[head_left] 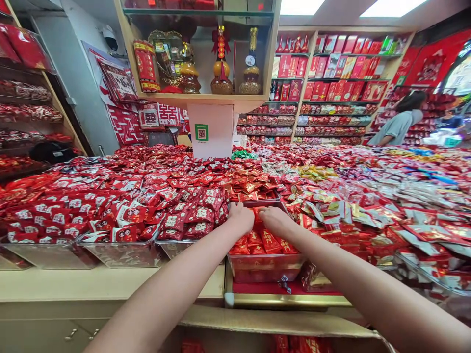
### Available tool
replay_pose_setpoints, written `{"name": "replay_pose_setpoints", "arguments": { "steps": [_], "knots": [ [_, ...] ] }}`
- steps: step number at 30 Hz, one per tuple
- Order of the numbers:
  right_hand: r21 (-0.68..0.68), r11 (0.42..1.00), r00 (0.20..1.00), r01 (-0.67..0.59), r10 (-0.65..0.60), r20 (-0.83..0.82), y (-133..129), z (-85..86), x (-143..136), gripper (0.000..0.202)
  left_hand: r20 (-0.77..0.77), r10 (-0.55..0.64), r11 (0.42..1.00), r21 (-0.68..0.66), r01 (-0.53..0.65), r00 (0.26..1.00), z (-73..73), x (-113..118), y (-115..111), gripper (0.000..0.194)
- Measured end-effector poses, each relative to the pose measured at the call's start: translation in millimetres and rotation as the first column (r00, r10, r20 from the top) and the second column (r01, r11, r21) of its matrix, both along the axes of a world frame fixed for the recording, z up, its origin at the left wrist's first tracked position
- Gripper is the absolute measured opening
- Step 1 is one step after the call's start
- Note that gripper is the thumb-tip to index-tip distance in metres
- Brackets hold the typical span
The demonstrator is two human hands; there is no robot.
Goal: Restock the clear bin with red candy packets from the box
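Both arms reach forward over a clear plastic bin [265, 268] filled with shiny red packets [270, 240] printed in gold. My left hand [241, 218] is at the bin's left side with its fingers curled closed; what they hold, if anything, is hidden. Close by, my right hand [276, 220] is bent inward, its fingers closed at the edge of a small red packet [256, 214] between the two hands. Just behind the hands, more red-and-gold packets [252, 182] are heaped in another bin.
Bins of dark red packets [198, 215] and red-and-white packets [132, 215] line the left; mixed packets [353, 220] spread right. An open cardboard box [279, 321] sits below the counter edge. A display cabinet [200, 100] overhangs the middle. A person [399, 122] is at far right.
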State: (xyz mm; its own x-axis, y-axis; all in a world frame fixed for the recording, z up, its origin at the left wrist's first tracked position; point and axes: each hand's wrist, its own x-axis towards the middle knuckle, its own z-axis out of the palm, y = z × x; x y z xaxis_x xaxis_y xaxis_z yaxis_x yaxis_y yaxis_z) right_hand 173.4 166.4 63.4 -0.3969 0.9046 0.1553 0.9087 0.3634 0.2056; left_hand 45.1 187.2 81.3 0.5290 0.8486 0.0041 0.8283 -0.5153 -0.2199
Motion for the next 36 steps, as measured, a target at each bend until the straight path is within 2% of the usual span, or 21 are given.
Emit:
{"name": "replay_pose_setpoints", "arguments": {
  "steps": [4, 7, 13, 21, 36],
  "knots": [
    [0.008, 0.998, 0.998, 0.056, -0.056, -0.005, -2, -0.3, 2, 0.022, -0.038, 0.001, 0.999, 0.041, 0.001, 0.999, -7.4, 2, -2, 0.028],
    [-0.007, 0.999, 0.999, 0.048, -0.048, -0.017, -1, 0.2, 3, 0.022, -0.045, 0.009, 0.998, 0.057, -0.006, 0.999, -11.1, 4, -2, 0.028],
    [-0.056, 0.998, 0.999, -0.013, 0.010, -0.048, 6, 0.7, 6, 0.014, -0.048, 0.072, 0.997, 0.026, -0.070, 0.996, -2.9, 9, 1, 0.029],
    [-0.030, 0.993, 0.992, 0.118, -0.119, -0.048, 3, -1.4, 0, 0.019, -0.049, 0.138, 0.990, 0.033, -0.136, 0.989, -0.2, 12, -7, 0.029],
    [-0.037, 0.994, 0.989, 0.102, -0.105, -0.108, -4, 2.7, 0, 0.021, -0.033, 0.081, 0.996, 0.034, -0.080, 0.996, -6.5, 6, 2, 0.029]
  ]
}}
